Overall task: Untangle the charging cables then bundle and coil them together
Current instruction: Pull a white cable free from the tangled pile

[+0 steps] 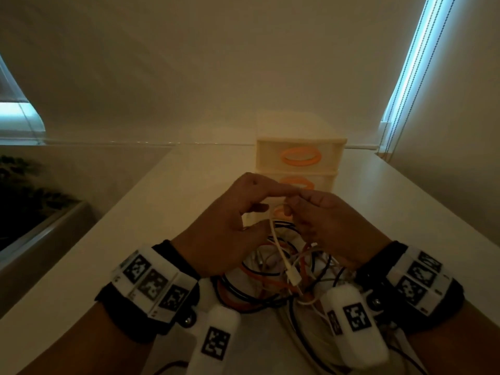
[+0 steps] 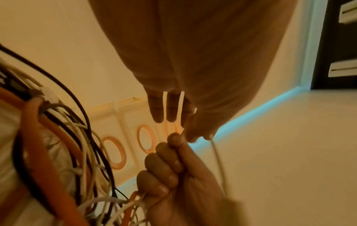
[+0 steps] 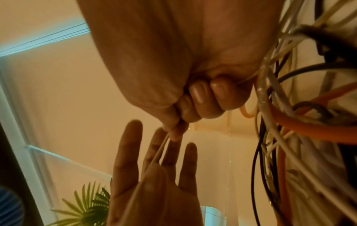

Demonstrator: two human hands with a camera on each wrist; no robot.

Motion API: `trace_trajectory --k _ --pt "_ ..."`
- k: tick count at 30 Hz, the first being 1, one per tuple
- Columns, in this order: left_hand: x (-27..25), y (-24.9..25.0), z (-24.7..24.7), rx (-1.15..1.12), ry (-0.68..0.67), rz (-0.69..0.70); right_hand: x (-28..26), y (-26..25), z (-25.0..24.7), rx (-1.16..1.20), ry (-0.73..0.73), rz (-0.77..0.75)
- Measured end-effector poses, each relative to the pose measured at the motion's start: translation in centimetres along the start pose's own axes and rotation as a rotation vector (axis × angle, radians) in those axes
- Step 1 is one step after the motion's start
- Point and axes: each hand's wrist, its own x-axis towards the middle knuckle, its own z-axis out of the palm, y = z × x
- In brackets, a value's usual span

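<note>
A tangle of charging cables [image 1: 259, 285] in orange, black and white lies on the white table [image 1: 135, 239] under my raised hands. My right hand [image 1: 324, 226] is curled and pinches a thin white cable [image 1: 278, 247], whose connector [image 1: 293, 277] dangles over the pile. My left hand [image 1: 238, 220] meets it fingertip to fingertip. In the right wrist view the left hand [image 3: 150, 183] has straight, spread fingers, and the white cable [image 3: 154, 157] runs across its palm up to the right hand [image 3: 193, 91]. In the left wrist view the right hand [image 2: 173, 175] is a fist below the left hand [image 2: 193, 61], beside the tangle [image 2: 58, 145].
A cream drawer unit [image 1: 300, 147] with orange ring handles stands just behind my hands. A dark plant in a trough [image 1: 24, 196] sits off the table's left edge. Blind cords [image 1: 389, 131] hang at the back right corner. Wrist-camera leads trail over the near table.
</note>
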Motion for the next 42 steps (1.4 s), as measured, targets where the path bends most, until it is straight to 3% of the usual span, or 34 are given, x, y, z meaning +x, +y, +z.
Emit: trace_trajectory --k 3,8,13,17,21,27,31,35,37,40,42 --pt "0.2 0.0 1.1 0.017 0.094 0.042 -0.3 -0.3 0.9 0.062 -0.040 -0.023" --pt "0.7 0.8 -0.9 -0.579 0.399 -0.177 -0.1 0.3 0.9 -0.204 -0.041 -0.169" --pt "0.6 1.1 -4.9 -1.074 0.622 -0.189 -0.3 -0.1 -0.9 -0.442 -0.054 -0.207" --pt "0.7 0.8 -4.3 -1.150 0.537 -0.314 0.1 0.1 -1.0 -0.556 -0.009 -0.252" --pt "0.9 0.9 -2.6 -1.103 0.401 -0.419 -0.4 -0.6 0.6 -0.574 -0.123 -0.259" --pt "0.5 0.2 -5.2 -1.243 0.526 -0.407 -0.6 -0.6 -1.0 -0.639 -0.153 -0.248" --pt "0.6 0.2 -3.6 -1.204 0.454 -0.401 -0.6 -0.1 -1.0 -0.695 -0.093 -0.273" --pt "0.4 -0.2 -4.8 -1.322 0.427 -0.341 -1.3 -0.5 -0.5 -0.668 -0.269 -0.253" --pt "-0.1 -0.7 -6.1 -1.452 0.361 -0.267 -1.3 -1.1 -1.2 -0.688 -0.285 -0.210" --pt "-0.5 -0.3 -6.4 -1.566 0.190 -0.222 -1.0 -1.5 -1.7 -0.729 -0.140 -0.174" --pt "-0.3 0.2 -4.9 -1.523 0.105 -0.304 -0.6 -1.4 -1.3 -0.740 0.059 -0.205"
